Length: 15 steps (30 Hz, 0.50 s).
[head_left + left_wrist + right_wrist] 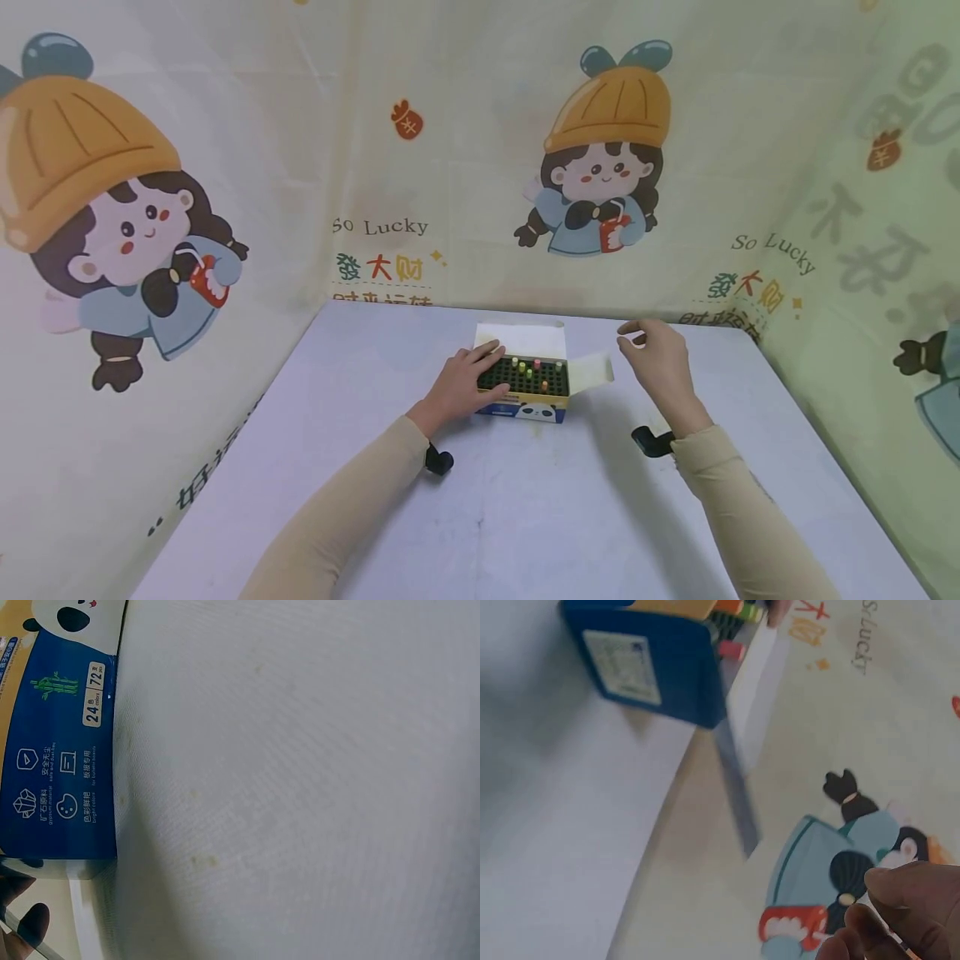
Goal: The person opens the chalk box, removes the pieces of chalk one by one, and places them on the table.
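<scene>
A blue and yellow cardboard box [536,412] with a panda on its front stands on the table, its lid raised. It looks like a chalk box. Its black grid insert [555,377] carries several coloured sticks, among them a pink stick [537,363] and an orange stick [544,386]. My left hand [461,383] holds the box's left end, thumb at the front edge and fingers across the top. To the right of the box and raised above the table is my right hand [660,354], fingers loosely bent, thumb near the index finger. No object shows between them.
A white end flap [592,375] sticks out from the box's right side. The raised white lid [521,337] stands behind it. Each wrist carries a black camera mount [651,442]. A printed cloth [465,167] hangs behind and beside the white table [480,517].
</scene>
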Motion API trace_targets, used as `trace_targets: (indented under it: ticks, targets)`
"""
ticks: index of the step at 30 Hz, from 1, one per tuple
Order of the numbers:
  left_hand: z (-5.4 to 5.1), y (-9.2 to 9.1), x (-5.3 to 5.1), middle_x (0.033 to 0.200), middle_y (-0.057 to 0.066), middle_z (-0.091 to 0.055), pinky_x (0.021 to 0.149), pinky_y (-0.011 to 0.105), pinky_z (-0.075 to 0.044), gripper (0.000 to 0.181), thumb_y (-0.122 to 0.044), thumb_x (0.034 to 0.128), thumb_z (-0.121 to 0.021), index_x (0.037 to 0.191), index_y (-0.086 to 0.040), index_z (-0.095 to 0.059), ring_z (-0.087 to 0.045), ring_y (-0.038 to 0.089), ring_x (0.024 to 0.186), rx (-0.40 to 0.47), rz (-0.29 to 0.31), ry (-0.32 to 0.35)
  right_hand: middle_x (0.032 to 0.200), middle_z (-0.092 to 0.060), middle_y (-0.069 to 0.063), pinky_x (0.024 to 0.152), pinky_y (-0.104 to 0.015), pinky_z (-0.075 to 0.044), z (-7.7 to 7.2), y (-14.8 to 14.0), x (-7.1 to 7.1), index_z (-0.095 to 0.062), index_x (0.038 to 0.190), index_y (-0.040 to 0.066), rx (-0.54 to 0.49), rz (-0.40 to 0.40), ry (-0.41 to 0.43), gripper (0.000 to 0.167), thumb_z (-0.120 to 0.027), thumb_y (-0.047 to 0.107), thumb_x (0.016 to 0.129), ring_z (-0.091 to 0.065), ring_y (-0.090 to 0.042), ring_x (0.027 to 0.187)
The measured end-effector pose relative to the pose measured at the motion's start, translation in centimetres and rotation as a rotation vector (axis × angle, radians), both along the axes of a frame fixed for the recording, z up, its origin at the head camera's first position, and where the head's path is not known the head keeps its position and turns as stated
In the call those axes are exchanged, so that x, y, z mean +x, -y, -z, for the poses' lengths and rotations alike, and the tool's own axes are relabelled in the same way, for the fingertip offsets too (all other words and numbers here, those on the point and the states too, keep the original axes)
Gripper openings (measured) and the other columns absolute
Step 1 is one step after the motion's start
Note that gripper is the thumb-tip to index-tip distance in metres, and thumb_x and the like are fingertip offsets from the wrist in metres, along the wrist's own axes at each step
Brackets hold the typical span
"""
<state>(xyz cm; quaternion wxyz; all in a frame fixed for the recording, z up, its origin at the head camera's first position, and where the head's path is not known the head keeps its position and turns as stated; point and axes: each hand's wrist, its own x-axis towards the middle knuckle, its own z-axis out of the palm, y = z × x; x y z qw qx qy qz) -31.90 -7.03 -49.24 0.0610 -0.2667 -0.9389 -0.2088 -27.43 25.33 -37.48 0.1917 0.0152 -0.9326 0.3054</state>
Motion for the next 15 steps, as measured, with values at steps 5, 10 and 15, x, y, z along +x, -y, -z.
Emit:
trace_targets:
  ticks: [5, 10, 15]
  targets:
    - [-0.1, 0.2, 0.0, 0.170, -0.005, -0.031, 0.107, 0.060, -0.041, 0.075, -0.061, 0.0999, -0.058, 0.163, -0.026, -0.035, -0.046, 0.037, 0.140, 0.003, -0.002, -0.006, 0.119, -0.070, -0.022, 0.087, -0.053, -0.055, -0.5, 3.3, -0.8, -0.072, 0.114, 0.001, 0.019, -0.035, 0.046, 0.022, -0.068, 0.017, 0.099, -0.067, -0.039, 0.106]
    - [-0.4, 0.2, 0.2, 0.170, -0.002, -0.031, 0.106, 0.060, -0.042, 0.075, -0.057, 0.1002, -0.059, 0.163, -0.023, -0.037, -0.046, 0.039, 0.139, -0.003, 0.004, -0.009, 0.120, -0.071, -0.020, 0.086, -0.049, -0.058, 0.4, 6.3, -1.5, -0.071, 0.117, 0.000, 0.060, -0.119, 0.119, 0.026, -0.069, 0.019, 0.100, -0.070, -0.036, 0.105]
    - [-0.2, 0.0, 0.0, 0.169, -0.002, -0.032, 0.105, 0.060, -0.043, 0.074, -0.057, 0.1001, -0.059, 0.163, -0.023, -0.037, -0.047, 0.038, 0.138, 0.000, 0.015, -0.021, 0.123, -0.071, -0.019, 0.086, -0.047, -0.059, 2.2, 8.0, -1.7, -0.070, 0.121, -0.001, 0.059, -0.193, 0.239, 0.031, -0.071, 0.022, 0.099, -0.071, -0.034, 0.106]
